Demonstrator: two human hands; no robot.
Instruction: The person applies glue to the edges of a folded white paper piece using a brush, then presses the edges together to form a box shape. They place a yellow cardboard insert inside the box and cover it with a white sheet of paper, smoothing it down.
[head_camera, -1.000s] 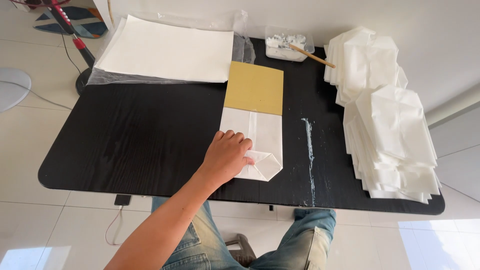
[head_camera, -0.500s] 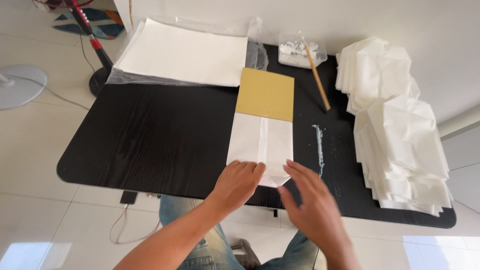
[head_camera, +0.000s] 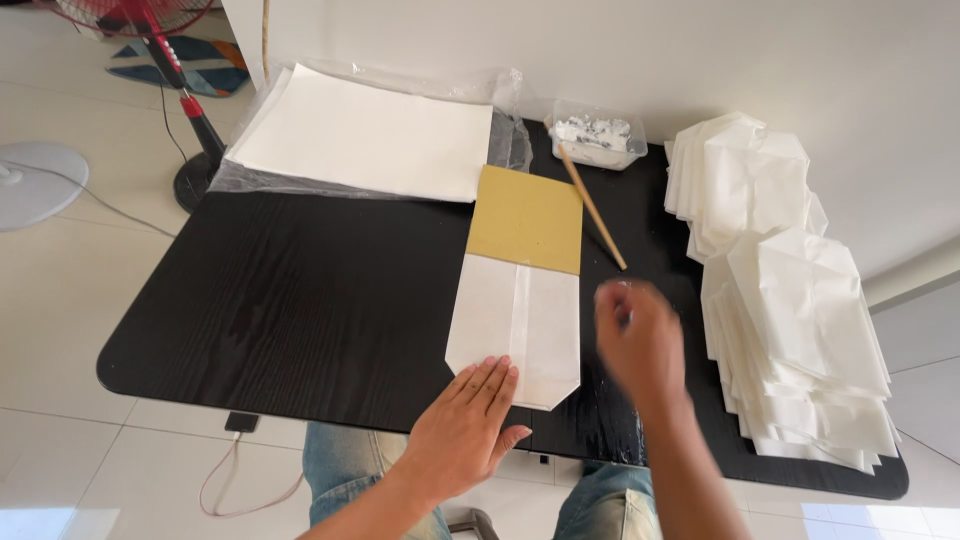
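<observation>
- Left hand (head_camera: 462, 432) flat, fingers spread, holding nothing, pressing folded paper bag (head_camera: 515, 335) onto black counter (head_camera: 280, 310).
- Right hand (head_camera: 640, 340) blurred above counter; grip unclear.
- Stick (head_camera: 592, 207) nearby.

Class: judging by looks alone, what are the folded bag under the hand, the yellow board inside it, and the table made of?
Bag: thin white matte paper, with creases and a centre seam. Board: probably cardboard, flat, stiff-looking, mustard, dull. Table: likely wood or laminate, black with visible grain and slight sheen.
</observation>
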